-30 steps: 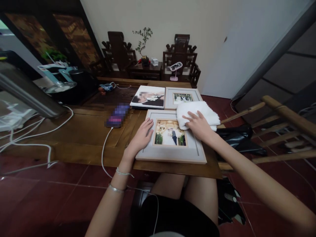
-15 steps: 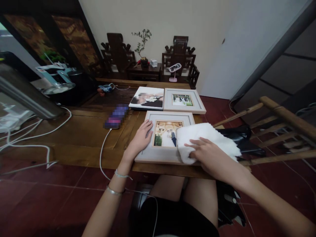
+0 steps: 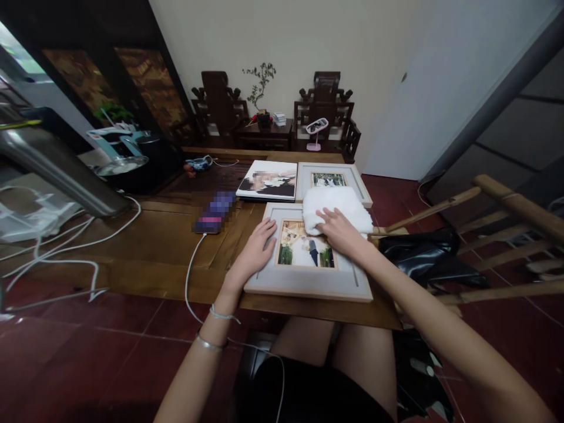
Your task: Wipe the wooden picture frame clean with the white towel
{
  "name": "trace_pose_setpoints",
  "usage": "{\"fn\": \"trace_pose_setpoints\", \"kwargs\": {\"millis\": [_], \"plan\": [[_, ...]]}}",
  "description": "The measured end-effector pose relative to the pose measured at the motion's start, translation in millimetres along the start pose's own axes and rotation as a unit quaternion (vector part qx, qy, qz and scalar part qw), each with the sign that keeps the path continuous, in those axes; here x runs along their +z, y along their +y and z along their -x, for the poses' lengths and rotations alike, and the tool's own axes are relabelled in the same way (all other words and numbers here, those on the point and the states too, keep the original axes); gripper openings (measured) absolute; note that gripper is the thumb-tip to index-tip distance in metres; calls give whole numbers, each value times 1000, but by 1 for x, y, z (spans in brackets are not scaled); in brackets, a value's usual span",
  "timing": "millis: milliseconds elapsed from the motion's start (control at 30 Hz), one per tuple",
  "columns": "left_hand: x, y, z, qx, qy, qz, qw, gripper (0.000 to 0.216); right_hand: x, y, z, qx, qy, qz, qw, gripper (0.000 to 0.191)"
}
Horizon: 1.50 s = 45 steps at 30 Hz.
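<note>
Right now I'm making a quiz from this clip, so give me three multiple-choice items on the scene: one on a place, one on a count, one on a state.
1. Where does the white cloth lie?
A. on the upper right part of the near picture frame
B. on the floor
C. on the phone

2. How many light-framed pictures lie on the wooden table?
A. one
B. two
C. four

3. How does the left hand stand?
A. clenched round the cable
B. lifted in the air
C. flat, fingers spread on the frame's left side

Key: 1 A, the right hand presses it at that corner; 2 B, the near one and the far frame beside the frameless print; 3 C, palm down on the border.
</note>
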State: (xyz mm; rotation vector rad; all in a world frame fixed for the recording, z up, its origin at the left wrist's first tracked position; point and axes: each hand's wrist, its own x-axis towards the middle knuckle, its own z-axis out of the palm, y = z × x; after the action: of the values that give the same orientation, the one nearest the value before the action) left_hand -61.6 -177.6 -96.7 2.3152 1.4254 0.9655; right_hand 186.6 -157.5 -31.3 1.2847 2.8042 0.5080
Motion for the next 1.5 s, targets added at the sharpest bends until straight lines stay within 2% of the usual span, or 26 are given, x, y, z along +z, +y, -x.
{"fn": "trace_pose_setpoints", "kwargs": {"millis": [100, 267, 400, 500, 567, 667, 767, 867, 1000, 1133, 1300, 1500], "plan": [[0, 0, 0, -1, -2, 5, 1000, 44, -4, -15, 13, -1, -21, -2, 1000, 31], [0, -1, -1, 4, 1, -6, 1000, 44, -26, -44, 55, -27, -68, -70, 995, 32], [2, -2, -1, 9, 1, -12, 1000, 44, -46, -63, 85, -66, -57, -138, 987, 33], [3, -2, -1, 7, 6, -12, 1000, 43, -57, -74, 95, -78, -54, -166, 982, 37], [3, -2, -1, 8, 7, -14, 1000, 43, -58, -78, 95, -69, -59, -176, 980, 37], [2, -3, 0, 13, 3, -17, 1000, 42, -45, -79, 86, -40, -39, -178, 982, 43], [2, -3, 0, 14, -2, -19, 1000, 42, -24, -71, 70, 6, -13, -161, 987, 48], [1, -3, 0, 17, -3, -17, 1000, 43, -9, -57, 47, 44, -24, -143, 988, 51], [0, -4, 0, 19, 0, -8, 1000, 41, -2, -40, 12, 79, -19, -100, 992, 50], [1, -4, 1, 15, 2, -4, 1000, 40, 0, -38, -8, 95, -27, -51, 994, 46], [2, -3, 2, 10, 9, -4, 1000, 40, -10, -54, 4, 56, -88, -41, 994, 42], [1, 1, 1, 3, 3, -16, 1000, 43, -47, -73, 48, 5, -144, -103, 984, 36]]}}
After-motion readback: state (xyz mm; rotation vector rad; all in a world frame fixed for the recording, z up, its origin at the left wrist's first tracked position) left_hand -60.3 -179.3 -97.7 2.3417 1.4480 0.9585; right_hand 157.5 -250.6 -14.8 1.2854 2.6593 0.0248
